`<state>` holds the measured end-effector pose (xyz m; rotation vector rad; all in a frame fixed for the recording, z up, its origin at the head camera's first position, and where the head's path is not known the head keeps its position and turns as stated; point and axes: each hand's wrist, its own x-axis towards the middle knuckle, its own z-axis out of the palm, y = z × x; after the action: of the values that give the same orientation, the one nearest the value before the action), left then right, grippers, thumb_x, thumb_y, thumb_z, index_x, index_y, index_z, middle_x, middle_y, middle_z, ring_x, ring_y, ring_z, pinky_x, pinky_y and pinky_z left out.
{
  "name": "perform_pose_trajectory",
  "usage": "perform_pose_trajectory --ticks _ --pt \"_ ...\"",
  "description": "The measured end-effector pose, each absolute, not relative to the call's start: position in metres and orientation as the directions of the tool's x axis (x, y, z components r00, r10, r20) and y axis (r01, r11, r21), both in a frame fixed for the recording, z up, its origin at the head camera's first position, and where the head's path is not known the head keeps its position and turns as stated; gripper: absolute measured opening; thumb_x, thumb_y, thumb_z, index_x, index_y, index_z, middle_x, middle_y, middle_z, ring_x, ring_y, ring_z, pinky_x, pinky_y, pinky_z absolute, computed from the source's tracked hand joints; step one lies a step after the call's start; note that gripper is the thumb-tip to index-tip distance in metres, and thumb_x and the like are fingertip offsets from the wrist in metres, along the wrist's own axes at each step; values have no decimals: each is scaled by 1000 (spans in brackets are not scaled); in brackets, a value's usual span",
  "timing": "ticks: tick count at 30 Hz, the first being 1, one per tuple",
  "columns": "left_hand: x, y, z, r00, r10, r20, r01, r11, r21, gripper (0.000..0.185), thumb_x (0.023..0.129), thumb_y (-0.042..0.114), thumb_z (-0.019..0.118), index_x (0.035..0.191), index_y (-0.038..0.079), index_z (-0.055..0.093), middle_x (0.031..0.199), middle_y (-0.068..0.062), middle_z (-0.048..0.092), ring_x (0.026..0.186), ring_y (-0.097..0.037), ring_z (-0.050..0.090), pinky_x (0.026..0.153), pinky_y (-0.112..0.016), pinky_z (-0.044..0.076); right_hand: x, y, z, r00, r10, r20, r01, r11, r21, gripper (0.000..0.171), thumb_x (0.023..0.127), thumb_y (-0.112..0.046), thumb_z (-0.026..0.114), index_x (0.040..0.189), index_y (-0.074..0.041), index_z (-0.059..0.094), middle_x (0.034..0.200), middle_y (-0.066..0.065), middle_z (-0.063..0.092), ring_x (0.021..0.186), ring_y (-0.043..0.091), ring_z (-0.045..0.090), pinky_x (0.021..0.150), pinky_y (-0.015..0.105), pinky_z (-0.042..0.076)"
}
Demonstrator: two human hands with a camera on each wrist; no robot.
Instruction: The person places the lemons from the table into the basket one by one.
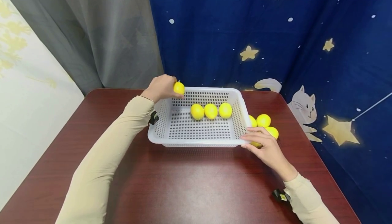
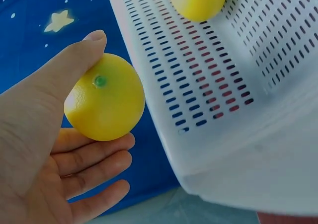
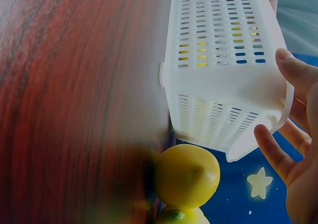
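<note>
1. White perforated plastic basket: set on the dark red wooden table, taken here as the landmark for all entries.
2. Yellow lemons inside the basket: three are counted, lying in a row against its far wall, the middle one flanked by the others. These are judged to be already loaded.
3. Yellow round lemon in hand: held over the basket's far left corner, at rim height, not yet released. In the left wrist view it is pinched between thumb and curled fingers, just outside the rim.
4. Left hand: closed around that lemon.
5. Yellow lemons outside the basket: a cluster lies on the table just beside the basket's right wall; three show plainly, one of them farthest from the person, and a fourth is partly hidden under the right hand. These are judged to be still outstanding.
6. Right hand: fingers are laid against the basket's near right corner; nothing is gripped. The exact contact with the hidden lemon cannot be told.
7. Progress: judged to be roughly halfway.
</note>
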<state>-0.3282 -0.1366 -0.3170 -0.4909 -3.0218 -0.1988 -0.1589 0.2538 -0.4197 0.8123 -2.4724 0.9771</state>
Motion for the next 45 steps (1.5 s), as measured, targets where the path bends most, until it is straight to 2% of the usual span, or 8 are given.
perform_pose_trajectory --ticks 12,18,21,25,30,41,45 --pt "-330 -117 -337 -945 326 5 326 945 39 61 73 61 78 100 7 67 85 -5 64 76 -20 55 64 -32 45 -161 255 -423 -747 -376 548 -651 582 -487 41 68 -8 88 107 -15 78 106 0 77 117 16 56 101 6 34" --pt "-330 -107 -344 -943 330 -38 329 944 18 51 72 59 80 80 11 62 68 0 46 68 -18 47 57 -30 36 -160 255 -422 -753 -377 540 -646 582 -494 41 68 -7 88 107 -13 77 106 0 77 117 17 56 102 6 34" --pt "-330 -104 -348 -938 343 -48 343 939 17 49 72 57 80 75 12 60 65 2 40 65 -16 45 56 -29 33 -160 254 -422 -761 -374 530 -637 588 -499 41 68 -9 88 107 -13 77 107 -1 77 118 16 56 102 7 34" --pt "-330 -100 -353 -935 346 -77 347 938 2 46 73 54 80 78 12 63 66 1 44 65 -17 47 58 -28 34 -160 255 -422 -764 -371 527 -633 591 -501 42 69 -10 88 109 -18 77 107 -2 77 118 16 56 102 8 34" --pt "-333 -94 -359 -938 333 -102 338 941 -37 46 73 53 81 84 12 65 72 0 52 70 -17 50 60 -29 36 -161 255 -423 -755 -375 538 -644 582 -497 41 69 -10 88 108 -16 77 107 -1 77 118 17 56 102 8 34" --pt "-330 -88 -366 -932 341 -125 355 927 -121 46 72 52 82 76 12 59 74 -1 50 71 -17 47 57 -28 34 -163 256 -426 -752 -372 544 -647 574 -501 40 70 -12 88 108 -15 77 107 -1 77 118 17 56 102 8 34" --pt "-331 -85 -369 -934 330 -135 348 927 -141 47 72 52 82 80 11 60 75 -1 52 72 -17 48 58 -28 35 -163 256 -426 -755 -372 541 -645 573 -506 41 69 -11 88 108 -15 77 107 -1 77 118 17 56 102 8 34"
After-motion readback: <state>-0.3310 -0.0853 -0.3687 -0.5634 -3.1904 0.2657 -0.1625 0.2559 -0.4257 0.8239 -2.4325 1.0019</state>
